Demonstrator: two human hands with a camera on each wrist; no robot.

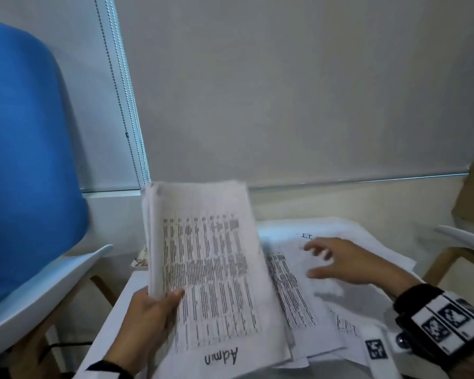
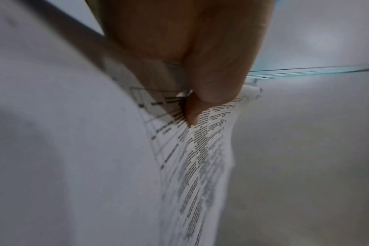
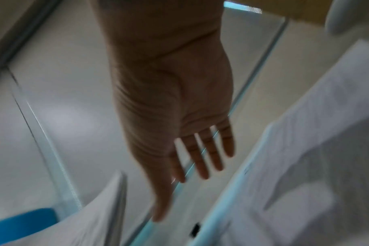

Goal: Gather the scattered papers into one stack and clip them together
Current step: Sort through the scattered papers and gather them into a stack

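My left hand [image 1: 153, 305] grips a thick sheaf of printed papers [image 1: 208, 258] by its left edge and holds it tilted up off the white table [image 1: 115, 321]; the top sheet has "Admin" handwritten at its near end. In the left wrist view the thumb [image 2: 192, 109] presses on the printed sheaf [image 2: 200, 158]. My right hand [image 1: 337, 258] hovers with fingers spread, blurred, over loose sheets [image 1: 298, 291] scattered on the table to the right. The right wrist view shows that hand [image 3: 192, 149] with straight fingers holding nothing, above the loose sheets [image 3: 305, 149]. No clip is in view.
A blue-backed chair [image 1: 25, 160] with a white seat stands at the left, close to the table. Another white chair's edge [image 1: 460, 236] is at the right. A lowered window blind [image 1: 285, 91] with a bead chain [image 1: 115, 77] hangs behind the table.
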